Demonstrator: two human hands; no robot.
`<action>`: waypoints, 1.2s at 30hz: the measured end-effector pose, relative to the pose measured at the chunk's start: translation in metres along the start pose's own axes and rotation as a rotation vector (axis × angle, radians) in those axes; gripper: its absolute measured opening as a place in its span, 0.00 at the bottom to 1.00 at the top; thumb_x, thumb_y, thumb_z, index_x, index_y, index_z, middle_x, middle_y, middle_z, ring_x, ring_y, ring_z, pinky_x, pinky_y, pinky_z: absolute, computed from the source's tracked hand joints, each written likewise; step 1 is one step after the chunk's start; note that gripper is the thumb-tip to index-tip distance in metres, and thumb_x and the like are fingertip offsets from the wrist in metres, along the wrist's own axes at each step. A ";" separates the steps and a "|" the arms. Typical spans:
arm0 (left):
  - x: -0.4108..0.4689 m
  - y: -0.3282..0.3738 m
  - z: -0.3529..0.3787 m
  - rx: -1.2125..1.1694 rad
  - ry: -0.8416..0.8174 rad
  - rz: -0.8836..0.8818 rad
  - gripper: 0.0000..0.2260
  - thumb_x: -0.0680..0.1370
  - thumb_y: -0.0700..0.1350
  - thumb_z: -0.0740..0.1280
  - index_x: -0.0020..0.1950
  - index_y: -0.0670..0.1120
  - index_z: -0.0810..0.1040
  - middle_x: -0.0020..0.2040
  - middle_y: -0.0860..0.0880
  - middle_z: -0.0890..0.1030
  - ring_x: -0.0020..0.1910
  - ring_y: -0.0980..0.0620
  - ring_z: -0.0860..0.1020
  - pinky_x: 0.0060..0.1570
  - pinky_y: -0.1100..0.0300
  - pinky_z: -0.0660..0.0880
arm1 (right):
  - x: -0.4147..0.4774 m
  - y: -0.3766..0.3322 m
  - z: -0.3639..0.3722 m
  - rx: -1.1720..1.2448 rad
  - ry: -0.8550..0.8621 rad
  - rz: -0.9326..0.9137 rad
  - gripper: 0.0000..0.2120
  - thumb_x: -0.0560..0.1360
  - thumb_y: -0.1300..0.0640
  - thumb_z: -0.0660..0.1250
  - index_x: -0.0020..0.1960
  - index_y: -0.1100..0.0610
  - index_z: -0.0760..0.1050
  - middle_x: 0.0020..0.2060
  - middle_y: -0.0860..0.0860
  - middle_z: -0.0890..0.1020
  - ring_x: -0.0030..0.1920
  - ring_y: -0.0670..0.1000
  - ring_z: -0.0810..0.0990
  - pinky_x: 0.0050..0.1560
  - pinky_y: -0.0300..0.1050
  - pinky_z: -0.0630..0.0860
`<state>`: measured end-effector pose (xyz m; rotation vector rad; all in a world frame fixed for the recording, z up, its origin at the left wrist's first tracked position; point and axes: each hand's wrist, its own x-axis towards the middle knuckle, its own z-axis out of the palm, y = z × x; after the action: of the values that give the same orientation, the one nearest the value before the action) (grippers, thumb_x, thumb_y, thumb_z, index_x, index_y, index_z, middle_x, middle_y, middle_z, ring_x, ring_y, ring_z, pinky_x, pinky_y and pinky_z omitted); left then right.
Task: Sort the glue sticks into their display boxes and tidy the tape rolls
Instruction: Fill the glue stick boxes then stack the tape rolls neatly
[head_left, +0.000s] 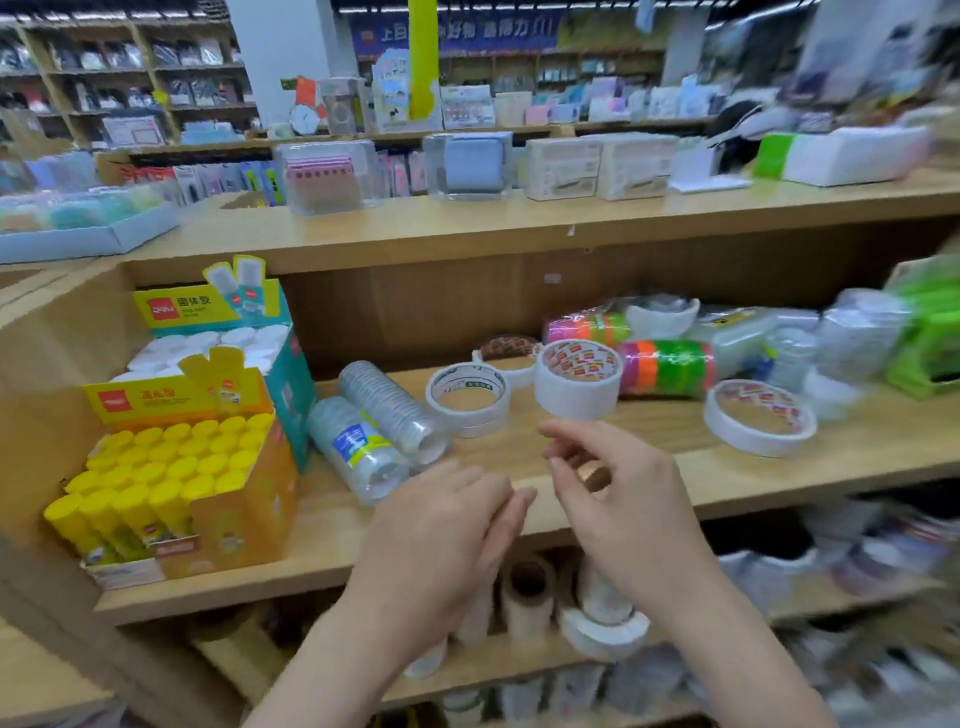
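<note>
Hands hover empty at the shelf (519, 525) front edge: our left hand (441, 525) loosely open, right hand (618, 493) half-curled, near tape rolls (576, 382).

Both hands, left (441, 525) and right (618, 499), hover empty over the shelf's (519, 457) front edge. Yellow-capped glue sticks (166, 467) fill the orange display box (234, 519) at its left end; white tape rolls (576, 384) lie mid-shelf.

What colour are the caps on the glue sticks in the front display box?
Yellow caps, seen clearly in the head view.
</note>
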<state>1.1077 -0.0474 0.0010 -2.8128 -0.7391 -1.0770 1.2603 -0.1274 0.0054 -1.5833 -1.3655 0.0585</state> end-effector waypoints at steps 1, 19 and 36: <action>0.007 0.012 0.007 -0.015 -0.030 -0.010 0.16 0.80 0.55 0.55 0.36 0.50 0.71 0.31 0.54 0.73 0.32 0.51 0.73 0.32 0.57 0.65 | -0.001 0.012 -0.017 -0.064 0.027 -0.011 0.14 0.73 0.62 0.69 0.56 0.49 0.80 0.43 0.41 0.80 0.46 0.44 0.78 0.47 0.41 0.75; 0.176 0.136 0.150 0.150 -0.416 0.048 0.32 0.70 0.45 0.65 0.74 0.54 0.63 0.77 0.48 0.60 0.75 0.46 0.58 0.73 0.47 0.57 | 0.047 0.203 -0.193 -0.500 -0.203 0.079 0.45 0.66 0.33 0.69 0.76 0.38 0.50 0.73 0.49 0.58 0.72 0.52 0.56 0.72 0.48 0.59; 0.135 0.129 0.135 0.229 -0.325 0.008 0.14 0.65 0.58 0.64 0.42 0.50 0.73 0.39 0.53 0.79 0.45 0.48 0.78 0.48 0.54 0.70 | 0.036 0.203 -0.185 0.177 0.004 0.084 0.32 0.69 0.67 0.73 0.68 0.44 0.70 0.60 0.43 0.73 0.59 0.43 0.76 0.45 0.38 0.80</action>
<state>1.3367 -0.0777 0.0016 -2.8125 -0.8131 -0.4971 1.5291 -0.1879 -0.0223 -1.4904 -1.2549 0.2213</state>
